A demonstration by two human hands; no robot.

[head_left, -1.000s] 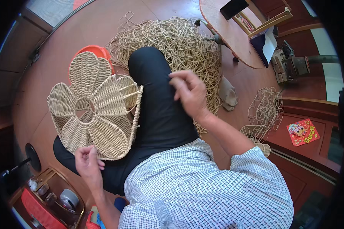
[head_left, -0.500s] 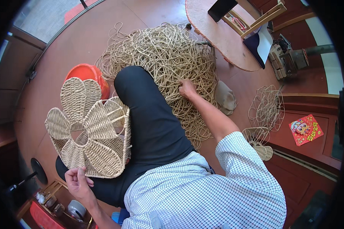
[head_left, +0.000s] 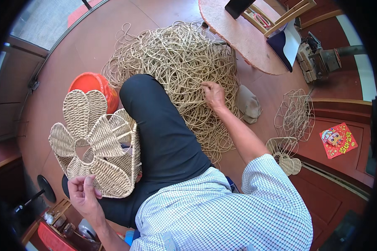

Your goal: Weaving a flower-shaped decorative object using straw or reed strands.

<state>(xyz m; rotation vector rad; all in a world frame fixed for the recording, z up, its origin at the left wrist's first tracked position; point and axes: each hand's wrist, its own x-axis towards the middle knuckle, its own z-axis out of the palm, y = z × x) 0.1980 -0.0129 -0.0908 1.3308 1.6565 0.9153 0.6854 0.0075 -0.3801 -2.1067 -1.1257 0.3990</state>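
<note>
My left hand [head_left: 83, 194] grips the lower edge of a flower-shaped woven straw basket [head_left: 97, 147] that leans against my raised knee in dark trousers [head_left: 160, 129]. My right hand [head_left: 214, 94] is stretched forward and rests on a big tangled pile of tan straw rope [head_left: 180, 67] on the floor, fingers curled into the strands. Whether it has hold of a strand I cannot tell.
An orange plastic stool [head_left: 94, 85] stands behind the basket. A round woven-top table [head_left: 243, 35] is at the back right. Bare wire flower frames [head_left: 295, 115] and a partly woven one [head_left: 285, 157] lie at the right. A grey cloth lump [head_left: 248, 104] sits beside the rope.
My right hand went from above my knee out and down onto the rope pile. The basket has tilted more upright and shifted slightly toward my knee.
</note>
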